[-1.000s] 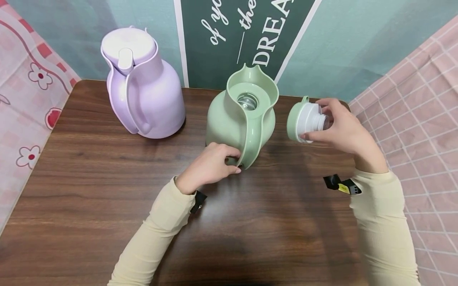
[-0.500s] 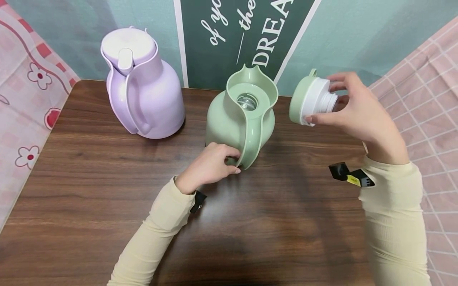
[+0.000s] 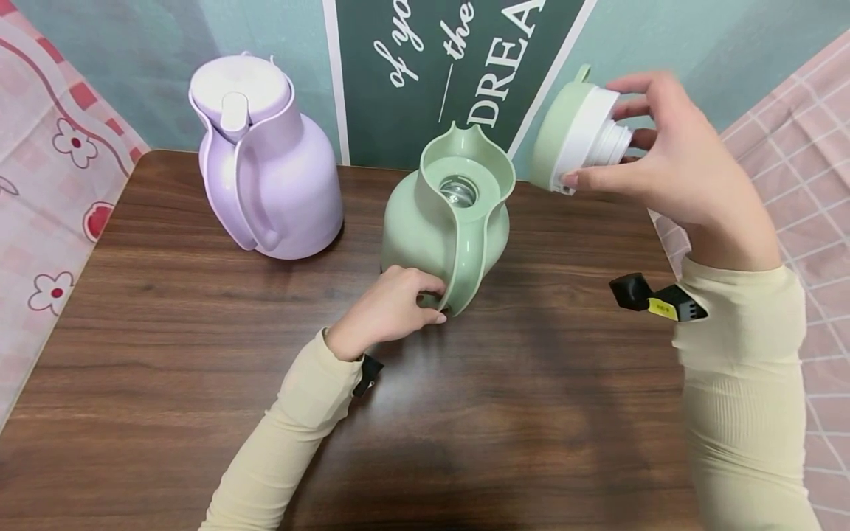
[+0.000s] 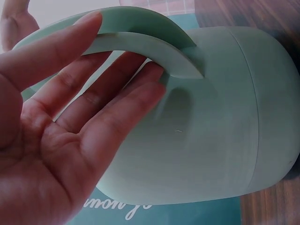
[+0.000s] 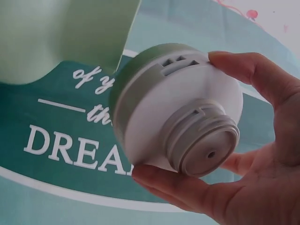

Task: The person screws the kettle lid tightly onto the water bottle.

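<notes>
Two grips at once: the right hand (image 3: 677, 158) pinches a green-and-white lid (image 3: 578, 136) (threaded neck toward the palm) between thumb and fingers; the left hand (image 3: 392, 304) curls round the handle (image 3: 468, 262) of an uncovered green jug (image 3: 421, 225), upright just beyond its fingers, with a lilac jug (image 3: 299, 188) to their left.

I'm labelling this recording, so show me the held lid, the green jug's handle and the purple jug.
held lid (image 3: 586, 134): head view, on its white collar.
green jug's handle (image 3: 470, 254): head view, midway along its grip.
purple jug (image 3: 295, 177): head view, on its rounded body.
</notes>
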`<state>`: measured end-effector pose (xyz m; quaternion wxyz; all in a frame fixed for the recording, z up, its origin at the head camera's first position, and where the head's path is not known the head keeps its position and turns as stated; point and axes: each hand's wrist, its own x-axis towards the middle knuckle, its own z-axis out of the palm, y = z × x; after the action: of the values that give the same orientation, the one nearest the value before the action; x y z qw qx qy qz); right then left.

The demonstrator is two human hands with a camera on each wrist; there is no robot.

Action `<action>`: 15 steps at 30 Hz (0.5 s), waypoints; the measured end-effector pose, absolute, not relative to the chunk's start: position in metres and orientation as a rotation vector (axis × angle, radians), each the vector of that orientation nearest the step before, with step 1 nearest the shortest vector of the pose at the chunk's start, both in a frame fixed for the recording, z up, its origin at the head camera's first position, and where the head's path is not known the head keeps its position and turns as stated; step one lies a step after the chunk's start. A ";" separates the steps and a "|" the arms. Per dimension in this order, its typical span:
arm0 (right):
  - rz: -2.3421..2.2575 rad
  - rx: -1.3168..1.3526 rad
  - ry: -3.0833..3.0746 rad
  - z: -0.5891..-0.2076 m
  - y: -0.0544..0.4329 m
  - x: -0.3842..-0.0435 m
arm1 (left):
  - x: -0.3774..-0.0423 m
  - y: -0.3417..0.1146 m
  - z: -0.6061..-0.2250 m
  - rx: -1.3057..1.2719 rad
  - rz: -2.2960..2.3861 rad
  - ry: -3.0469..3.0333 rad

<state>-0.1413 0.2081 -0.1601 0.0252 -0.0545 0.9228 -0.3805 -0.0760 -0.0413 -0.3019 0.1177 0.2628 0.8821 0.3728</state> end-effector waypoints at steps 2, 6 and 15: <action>-1.262 -0.169 2.819 -0.159 0.203 -0.143 | -0.076 -0.041 -0.303 0.776 1.094 2.583; -1.381 -0.203 2.772 -0.158 0.192 -0.144 | -0.077 -0.041 -0.303 0.778 1.098 2.587; -1.415 -0.348 2.767 -0.159 0.166 -0.142 | -0.076 -0.041 -0.304 0.770 1.107 2.583</action>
<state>-0.1425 0.1661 -0.1593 0.0072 -0.1112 0.8848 -0.4526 -0.0765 -0.0415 -0.3037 0.1136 0.2627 0.8807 0.3774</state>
